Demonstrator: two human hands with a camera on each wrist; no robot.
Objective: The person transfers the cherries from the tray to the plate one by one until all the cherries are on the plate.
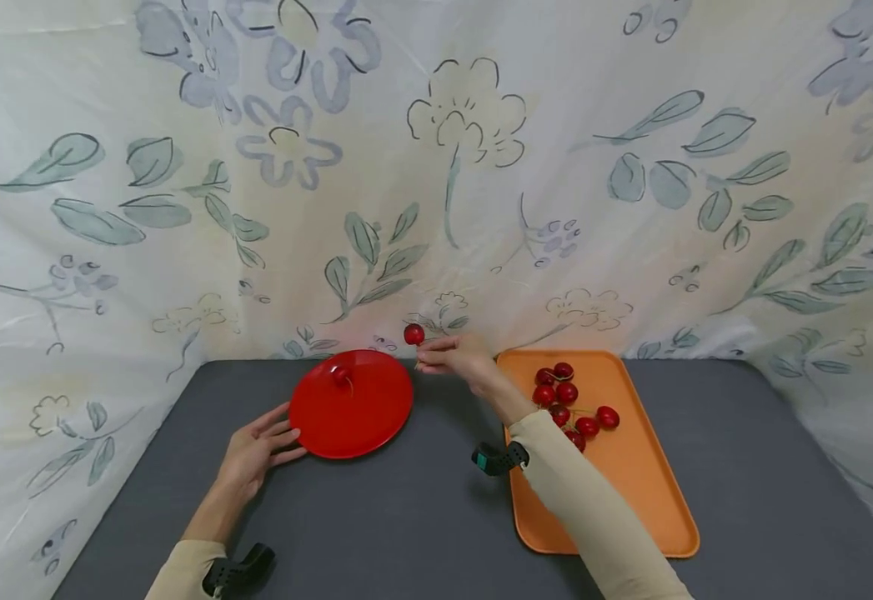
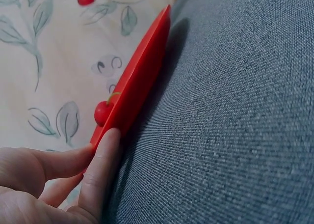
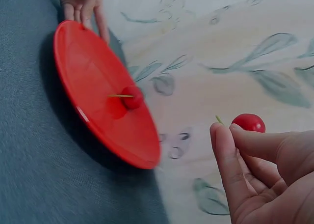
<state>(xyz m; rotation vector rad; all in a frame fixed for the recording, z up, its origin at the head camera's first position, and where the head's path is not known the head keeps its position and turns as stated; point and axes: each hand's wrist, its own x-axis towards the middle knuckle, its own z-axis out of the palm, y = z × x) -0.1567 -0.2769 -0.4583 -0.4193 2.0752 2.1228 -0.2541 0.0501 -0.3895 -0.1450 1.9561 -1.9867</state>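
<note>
My left hand [image 1: 247,454] holds the left rim of a round red plate [image 1: 376,417], its fingertips at the edge; in the left wrist view fingers [image 2: 100,172] lie on either side of the rim. One cherry [image 3: 132,97] with a green stem sits on the plate. Right of the plate, my right hand [image 1: 460,360] pinches the stem of another cherry [image 1: 413,334] between thumb and finger, raised above the table near the plate's far right edge. In the right wrist view this held cherry [image 3: 249,122] shows behind the fingertips, partly covered.
An orange tray [image 1: 616,508] lies at the right under my right forearm. Several cherries [image 1: 567,392] with stems are grouped in its upper part, some hidden by the sleeve. Behind the grey table [image 1: 376,525] hangs a flower-patterned curtain [image 1: 481,208].
</note>
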